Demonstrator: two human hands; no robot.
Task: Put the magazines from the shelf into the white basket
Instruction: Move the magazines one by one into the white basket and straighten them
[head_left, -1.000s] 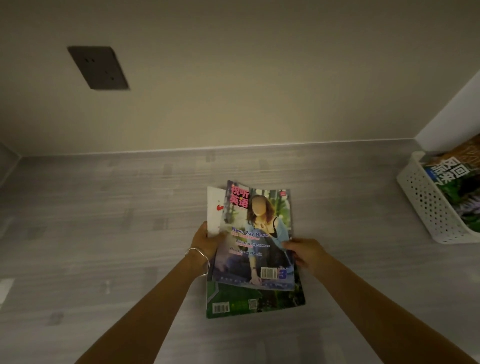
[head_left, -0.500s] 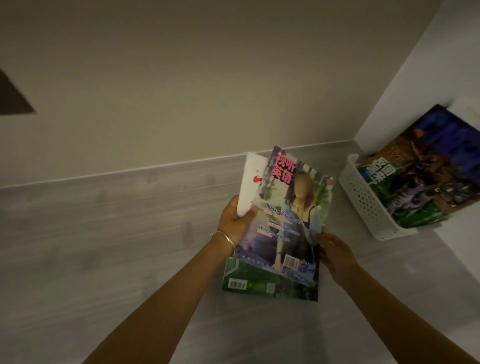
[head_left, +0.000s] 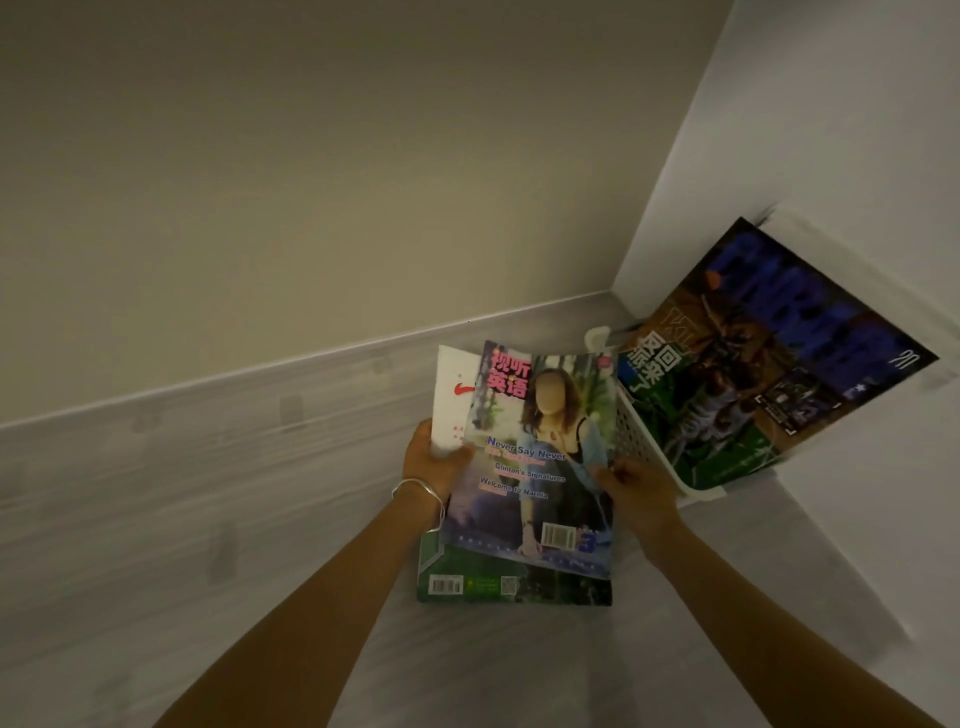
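I hold a small stack of magazines (head_left: 524, 499) above the grey shelf (head_left: 182, 493). Its top cover shows a person and the words "Never Say Never"; a white one and a green one lie beneath. My left hand (head_left: 431, 462) grips the stack's left edge, thumb on the cover. My right hand (head_left: 636, 491) grips the right edge. The white perforated basket (head_left: 641, 441) stands just right of the stack in the shelf's corner. A large dark magazine (head_left: 769, 364) leans in it against the side wall.
A beige back wall (head_left: 363, 182) runs behind the shelf. A white side wall (head_left: 857, 130) closes the right end, right behind the basket. Bare grey shelf stretches to the left.
Both hands lifted the stack off the shelf and carried it right, up to the basket. The view swung right, so the wall plate left the frame.
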